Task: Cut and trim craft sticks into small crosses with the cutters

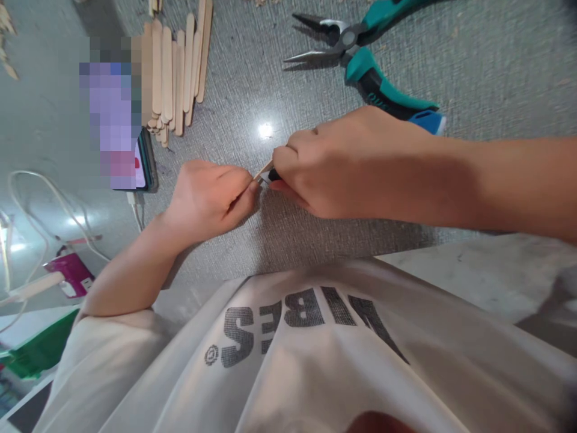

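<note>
Near the middle of the head view, a thin wooden stick (264,171) spans the small gap between my two hands. My left hand (211,195) is closed with its fingertips pinching one end of the stick. My right hand (342,165) is closed too, around a small cutter (273,175) with a black part and a pale metal tip that shows beside the stick. The stick's other end runs under my right fingers. Most of the cutter is hidden in my right hand.
Wooden sticks (167,72) lie in a pile at the upper left, beside a phone (146,159) with a white cable (133,204). Teal-handled pliers (348,41) lie open beyond my right hand, near a blue object (428,121). A purple device (72,273) and green container (42,346) are lower left.
</note>
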Available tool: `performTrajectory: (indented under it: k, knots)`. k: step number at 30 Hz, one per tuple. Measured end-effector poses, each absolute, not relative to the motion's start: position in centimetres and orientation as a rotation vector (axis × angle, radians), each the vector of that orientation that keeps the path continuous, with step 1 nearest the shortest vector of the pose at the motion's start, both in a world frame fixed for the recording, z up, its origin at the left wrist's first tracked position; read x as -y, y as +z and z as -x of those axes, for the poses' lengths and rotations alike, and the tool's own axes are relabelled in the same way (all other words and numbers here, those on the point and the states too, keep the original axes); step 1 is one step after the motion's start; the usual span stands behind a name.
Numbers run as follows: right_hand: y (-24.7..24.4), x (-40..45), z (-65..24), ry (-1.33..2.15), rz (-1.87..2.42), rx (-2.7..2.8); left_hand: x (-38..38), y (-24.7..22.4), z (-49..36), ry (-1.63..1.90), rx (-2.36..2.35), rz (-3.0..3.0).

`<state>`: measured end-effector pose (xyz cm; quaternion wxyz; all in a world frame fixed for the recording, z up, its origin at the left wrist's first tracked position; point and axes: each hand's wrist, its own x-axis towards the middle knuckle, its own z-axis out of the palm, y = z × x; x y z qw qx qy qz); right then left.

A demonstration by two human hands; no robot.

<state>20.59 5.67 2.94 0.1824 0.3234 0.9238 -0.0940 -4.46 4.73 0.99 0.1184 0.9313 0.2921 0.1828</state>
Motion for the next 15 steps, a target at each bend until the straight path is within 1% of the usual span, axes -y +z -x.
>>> performTrajectory:
  k: [4,9,11,15]
  knots:
    - [2.8,-5.8,-21.2,-0.467,-0.981,-2.614,-5.0,1.6,4.4,0.449,-0.834,-2.558]
    - [2.9,-6.6,-21.6,-0.834,-1.098,-2.593,-5.1,2.5,4.4,0.332,-0.865,-2.371]
    - [3.1,-6.8,-21.4,-0.865,-1.129,-2.525,-5.0,2.5,4.2,0.311,-0.911,-2.350]
    - [3.9,-6.9,-20.7,-0.746,-1.118,-2.452,-4.7,2.0,4.3,0.314,-1.003,-2.293]
